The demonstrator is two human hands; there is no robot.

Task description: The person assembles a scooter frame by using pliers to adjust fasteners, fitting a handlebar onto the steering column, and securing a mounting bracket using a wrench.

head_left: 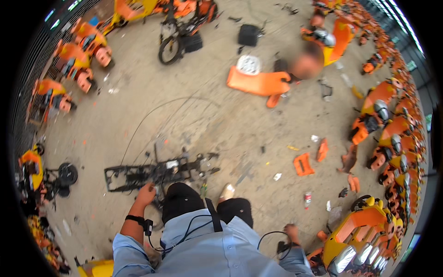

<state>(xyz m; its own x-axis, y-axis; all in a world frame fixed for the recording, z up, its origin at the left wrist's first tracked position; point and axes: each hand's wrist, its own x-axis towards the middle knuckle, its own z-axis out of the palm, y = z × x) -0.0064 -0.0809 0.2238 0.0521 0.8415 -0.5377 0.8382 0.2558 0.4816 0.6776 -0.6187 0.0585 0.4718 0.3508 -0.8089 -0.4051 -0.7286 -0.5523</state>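
Observation:
A stripped black vehicle frame (138,177), with wiring and metal parts along it, lies across the floor in front of me to the left. My left hand (146,194) is at its near edge, fingers curled in; what they close on is hidden. Lower right, my right hand (291,232) hangs out beside my body, apart from the frame. Its fingers are too small and blurred to make out. A long thin cable (134,131) arcs over the floor from the frame.
Orange panels (256,82) lie ahead with a white perforated piece (248,65). Smaller orange pieces (303,165) and a bottle (308,200) are to the right. Yellow-orange scooters (344,226) crowd the right side; others (76,55) stand far left. A partly stripped scooter (173,48) stands beyond.

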